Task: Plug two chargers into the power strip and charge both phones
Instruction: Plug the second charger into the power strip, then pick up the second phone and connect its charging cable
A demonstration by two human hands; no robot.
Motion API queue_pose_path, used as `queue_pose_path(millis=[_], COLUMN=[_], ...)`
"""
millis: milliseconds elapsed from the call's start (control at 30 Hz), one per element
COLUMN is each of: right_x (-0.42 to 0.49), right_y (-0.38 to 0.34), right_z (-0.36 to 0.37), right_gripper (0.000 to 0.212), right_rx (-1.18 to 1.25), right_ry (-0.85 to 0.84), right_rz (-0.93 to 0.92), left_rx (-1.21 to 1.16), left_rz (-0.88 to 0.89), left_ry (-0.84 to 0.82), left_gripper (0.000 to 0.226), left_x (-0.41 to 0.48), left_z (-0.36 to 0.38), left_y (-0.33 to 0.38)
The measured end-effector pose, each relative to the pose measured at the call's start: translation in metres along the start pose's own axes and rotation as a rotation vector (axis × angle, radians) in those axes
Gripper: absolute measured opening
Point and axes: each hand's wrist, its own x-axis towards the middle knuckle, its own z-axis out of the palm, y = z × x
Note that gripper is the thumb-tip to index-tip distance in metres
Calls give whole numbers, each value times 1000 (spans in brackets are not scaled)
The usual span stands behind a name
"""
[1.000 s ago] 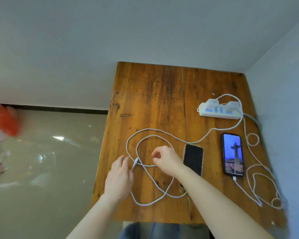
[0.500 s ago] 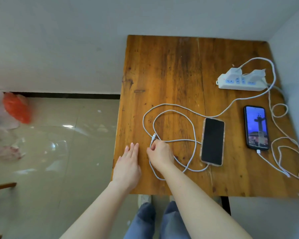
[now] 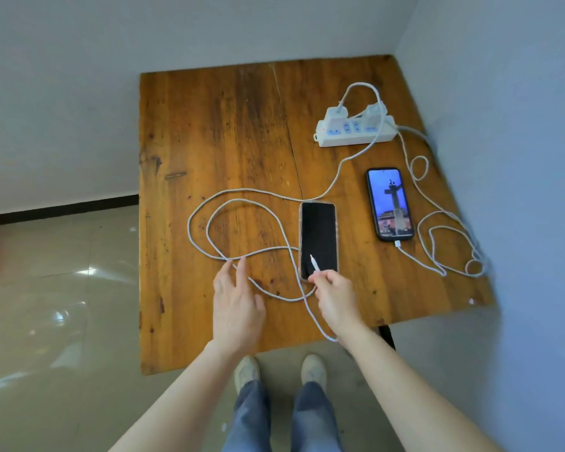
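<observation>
A white power strip (image 3: 356,130) lies at the back right of the wooden table (image 3: 229,125), with two chargers (image 3: 376,109) plugged in. A lit phone (image 3: 389,203) lies at the right with a white cable (image 3: 437,223) in its bottom port. A dark-screened phone (image 3: 318,240) lies at the centre. My right hand (image 3: 335,296) pinches the plug end of the second white cable (image 3: 209,220), its tip hovering over the dark phone's lower end. My left hand (image 3: 237,305) rests flat on the table, fingers spread, touching that cable's loop.
The table stands in a corner, with walls behind and to the right. Tiled floor (image 3: 56,288) lies to the left. My legs and shoes (image 3: 313,370) stand at the table's near edge. Cable loops cover the middle and the right edge of the table.
My right hand has lifted the cable's plug end and carried it rightward from the table's front left to above the dark phone's bottom. The left hand stayed on the table. The camera view shifted.
</observation>
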Motion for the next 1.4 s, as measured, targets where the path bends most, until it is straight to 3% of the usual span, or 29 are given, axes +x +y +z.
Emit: queue_pose_path(millis=[133,267,367,500,600,667,767,800,867,1000,1067,1233,1400], right_x=[3,9,15,20,21,21,20,18,12,-15,-33,-79,-109], right_y=[27,44,51,61,66,66,57,52,37,-2,-20,-50,-68], right_z=[-45,-72,-83,-100,-112,-119,-128,-130,-136,-150,-157,-165,-156], right_gripper=[27,29,24,21,22,25,28,29,30,32,36,28,24], right_rx=[-65,-229,-310,-297,-304,-301,-280,-281,-266,-191,-150,-85,-265], right_ry=[100,-25,-95,-100,-84,-58,-32,-27,-31,-77,-106,-217,-227], right_rz=[-9,-18,-41,-38,-39,-33,-38,-51,-77,-167,-256,-394,-548], left_rx=[-11,207,271,141,46,-62,-281,-318,-452,-1094,-1303,-1522,-1643], left_rz=[136,200,58,-179,-307,-337,-363,-371,-438,-780,-844,-862,-875], left_ry=[-18,-138,-150,-89,-110,-140,-109,-108,-149,-240,-261,-232,-201], left_gripper=[57,67,86,106,104,79,23,19,22,21,27,28,30], left_x=[4,24,40,49,54,55,47,44,35,2,-19,-59,-74], left_z=[33,57,66,69,64,61,48,42,26,-16,-32,-60,-83], left_y=[53,81,100,119,125,127,134,136,143,155,155,160,165])
